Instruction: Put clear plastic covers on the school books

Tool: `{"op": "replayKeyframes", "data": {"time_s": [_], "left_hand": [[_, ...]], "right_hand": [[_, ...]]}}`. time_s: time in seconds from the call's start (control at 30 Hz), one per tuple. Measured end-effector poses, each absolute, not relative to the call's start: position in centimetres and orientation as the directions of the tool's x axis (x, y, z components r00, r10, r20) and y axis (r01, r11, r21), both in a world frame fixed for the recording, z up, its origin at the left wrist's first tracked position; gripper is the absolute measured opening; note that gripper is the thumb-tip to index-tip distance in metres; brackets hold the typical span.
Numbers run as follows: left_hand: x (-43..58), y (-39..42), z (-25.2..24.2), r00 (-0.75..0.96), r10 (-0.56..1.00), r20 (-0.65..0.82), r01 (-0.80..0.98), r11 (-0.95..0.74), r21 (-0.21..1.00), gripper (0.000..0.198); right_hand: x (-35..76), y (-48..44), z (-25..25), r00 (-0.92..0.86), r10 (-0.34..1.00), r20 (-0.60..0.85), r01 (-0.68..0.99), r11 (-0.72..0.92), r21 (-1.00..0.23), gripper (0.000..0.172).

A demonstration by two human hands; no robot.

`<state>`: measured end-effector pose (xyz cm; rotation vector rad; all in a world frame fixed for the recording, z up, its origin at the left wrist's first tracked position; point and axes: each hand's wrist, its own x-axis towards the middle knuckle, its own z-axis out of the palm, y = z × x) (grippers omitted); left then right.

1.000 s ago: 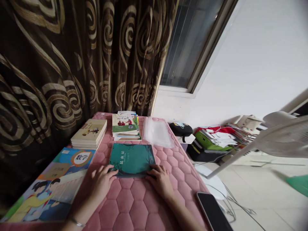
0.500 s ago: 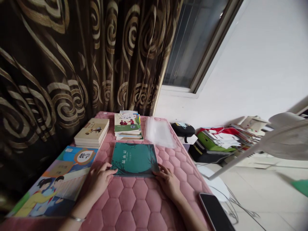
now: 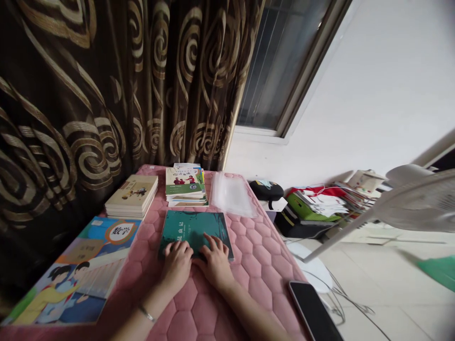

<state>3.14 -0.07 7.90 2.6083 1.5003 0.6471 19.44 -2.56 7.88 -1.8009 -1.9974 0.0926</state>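
A green-covered book (image 3: 194, 225) lies flat on the pink quilted surface in front of me. My left hand (image 3: 179, 260) rests on the near edge of its cover, fingers slightly bent and close together. Beside it, my right hand (image 3: 215, 258) lies on the cover with its fingers spread and pointing away from me. Both thumbs are close to the book's near edge, near each other. The hands hide part of the lower cover. Neither hand lifts the book.
To the left lie a large math textbook (image 3: 81, 270) and a stack of beige books (image 3: 131, 194). Behind the green book are another book stack (image 3: 185, 187) and clear plastic sleeves (image 3: 232, 194). A phone (image 3: 314, 310) lies at the right edge, near a white fan (image 3: 415, 203).
Both hands have moved inward from the book's left and right sides to the middle of its near edge. They now rest on the cover; the book stays in place.
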Motion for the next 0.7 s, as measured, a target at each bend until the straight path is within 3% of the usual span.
{"op": "replayKeyframes", "data": {"time_s": [0.2, 0.43, 0.7], "left_hand": [[1.0, 0.7, 7.5, 0.391, 0.858, 0.333, 0.816, -0.491, 0.306, 0.022], [-4.9, 2.2, 6.0, 0.319, 0.87, 0.376, 0.867, -0.428, 0.255, 0.02], [-6.5, 3.7, 3.3, 0.399, 0.823, 0.404, 0.662, -0.563, 0.494, 0.037]], "right_hand": [[20.9, -2.6, 7.0, -0.027, 0.96, 0.278, 0.92, 0.133, -0.368, 0.019], [27.0, -4.4, 6.4, 0.176, 0.966, 0.189, 0.902, -0.081, -0.425, 0.026], [28.3, -4.6, 6.1, 0.051, 0.977, 0.209, 0.865, 0.061, -0.498, 0.035]]}}
